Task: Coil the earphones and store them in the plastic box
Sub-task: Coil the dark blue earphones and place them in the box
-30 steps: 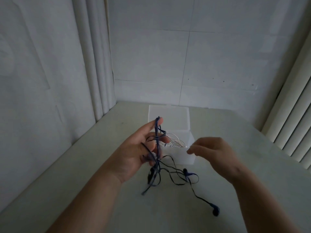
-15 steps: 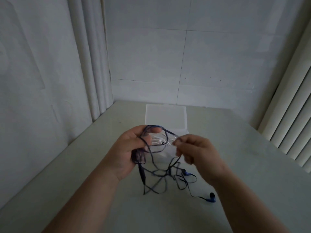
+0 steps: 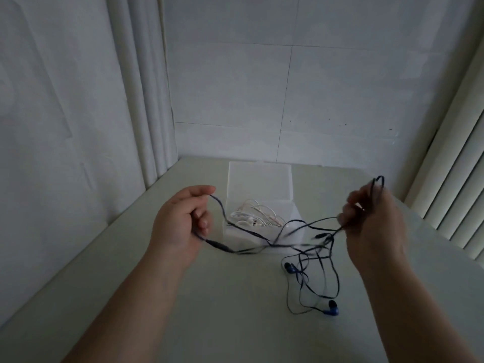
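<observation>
Both hands pinch blue earphones point(image 3: 301, 247), left hand point(image 3: 180, 218) and right hand point(image 3: 372, 218) apart; slack cord could knot, judging by the dangling loops.

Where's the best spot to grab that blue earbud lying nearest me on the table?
Pinch the earbud by its stubby body, coming straight down from above. It lies flat on the table, and its thin cable trails off left, so the top is probably unobstructed.

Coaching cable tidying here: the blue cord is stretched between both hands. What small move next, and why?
Probably loop the slack from the right hand around the left hand: the blue earphones hang in a loose tangle, buds lying on the table, nothing coiled yet.
</observation>
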Action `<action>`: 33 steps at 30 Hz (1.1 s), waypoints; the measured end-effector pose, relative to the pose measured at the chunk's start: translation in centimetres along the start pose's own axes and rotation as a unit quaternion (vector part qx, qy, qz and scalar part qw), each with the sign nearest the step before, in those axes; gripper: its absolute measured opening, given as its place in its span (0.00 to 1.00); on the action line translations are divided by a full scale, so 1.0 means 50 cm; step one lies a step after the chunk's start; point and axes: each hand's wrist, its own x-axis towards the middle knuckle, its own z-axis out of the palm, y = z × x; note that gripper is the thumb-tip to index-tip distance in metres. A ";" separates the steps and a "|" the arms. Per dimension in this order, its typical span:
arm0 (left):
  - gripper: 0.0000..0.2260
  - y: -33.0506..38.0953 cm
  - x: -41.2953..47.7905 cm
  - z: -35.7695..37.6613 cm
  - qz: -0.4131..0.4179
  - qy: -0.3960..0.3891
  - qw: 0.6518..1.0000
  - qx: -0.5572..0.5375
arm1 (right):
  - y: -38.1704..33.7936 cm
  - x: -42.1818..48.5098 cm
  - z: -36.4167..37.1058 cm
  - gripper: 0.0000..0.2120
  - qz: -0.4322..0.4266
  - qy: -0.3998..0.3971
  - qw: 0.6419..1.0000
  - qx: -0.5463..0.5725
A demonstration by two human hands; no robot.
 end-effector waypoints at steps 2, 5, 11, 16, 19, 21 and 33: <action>0.11 -0.006 0.004 -0.002 0.022 0.042 0.992 0.117 | -0.002 -0.001 0.000 0.15 0.004 -0.035 0.999 -0.017; 0.10 -0.017 0.006 -0.013 0.068 0.102 0.899 0.420 | 0.000 -0.007 0.006 0.16 -0.003 -0.053 0.999 -0.011; 0.07 -0.007 0.001 -0.023 0.102 0.176 0.797 0.569 | -0.013 0.002 0.002 0.16 0.025 0.072 0.995 0.065; 0.12 -0.020 -0.010 -0.008 0.229 0.095 0.769 0.588 | 0.008 -0.012 0.015 0.14 0.035 -0.015 0.999 -0.019; 0.12 -0.035 -0.029 0.020 0.272 -0.100 0.818 0.497 | 0.015 -0.019 0.022 0.14 0.030 -0.036 0.998 -0.036; 0.10 -0.054 -0.038 0.030 0.264 -0.200 0.785 0.524 | 0.016 -0.021 0.023 0.15 0.025 -0.043 0.998 -0.042; 0.17 -0.122 -0.051 0.062 0.137 -0.311 0.659 0.671 | 0.015 -0.020 0.022 0.14 0.028 -0.063 0.996 -0.055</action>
